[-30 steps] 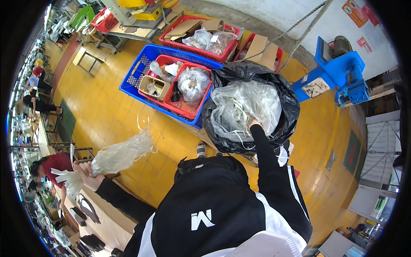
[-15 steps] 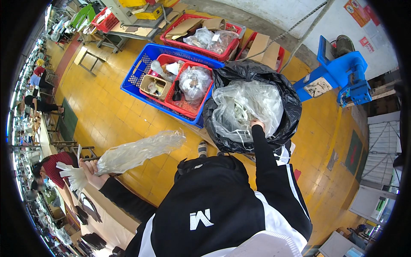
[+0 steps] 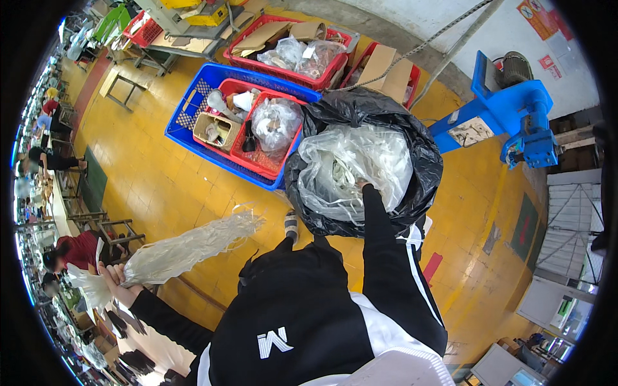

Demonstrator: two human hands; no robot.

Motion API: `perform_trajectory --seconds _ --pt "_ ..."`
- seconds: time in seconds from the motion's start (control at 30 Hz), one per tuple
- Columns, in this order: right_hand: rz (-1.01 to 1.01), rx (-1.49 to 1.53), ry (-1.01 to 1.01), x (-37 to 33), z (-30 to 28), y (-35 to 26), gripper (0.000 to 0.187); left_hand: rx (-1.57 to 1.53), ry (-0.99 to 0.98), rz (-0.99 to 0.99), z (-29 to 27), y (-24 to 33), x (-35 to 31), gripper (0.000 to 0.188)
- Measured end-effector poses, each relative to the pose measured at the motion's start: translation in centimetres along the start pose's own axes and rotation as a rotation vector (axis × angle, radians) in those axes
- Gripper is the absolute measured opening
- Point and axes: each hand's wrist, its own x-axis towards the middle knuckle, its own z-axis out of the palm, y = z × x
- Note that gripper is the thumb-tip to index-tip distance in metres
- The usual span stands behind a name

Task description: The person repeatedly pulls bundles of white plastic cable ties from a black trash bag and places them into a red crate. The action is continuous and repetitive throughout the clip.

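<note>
Lower-left, L hand [image 3: 118, 281] grips plastic strips [image 3: 190, 249], prob. to keep 'em bunched; ctr-right, R hand [image 3: 364, 184] in clear bag [image 3: 394, 153], can't tell grip.

Yellow tiled floor [image 3: 141, 170], pale wall [image 3: 505, 32] with orange sign [image 3: 535, 24] — low bench [image 3: 110, 83], green floor patch [image 3: 96, 181]

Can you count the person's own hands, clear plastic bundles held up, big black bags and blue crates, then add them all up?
Own hands: 2 (left hand, right hand)
Clear bundle: 1
Black bag: 1
Blue crate: 1
Total: 5
</note>
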Motion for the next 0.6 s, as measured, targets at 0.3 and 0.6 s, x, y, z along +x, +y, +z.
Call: perform_trajectory --seconds 0.3,0.6 --pt "0.041 0.003 0.028 -5.8 -0.4 -2.5 0.056 -0.009 -0.119 -0.044 -0.5 0.4 0.1 0.023" --pt "-0.355 0.348 0.784 -14.9 -6.2 0.8 0.042 -0.204 -0.145 -0.165 0.5 -4.7 2.2 0.018"
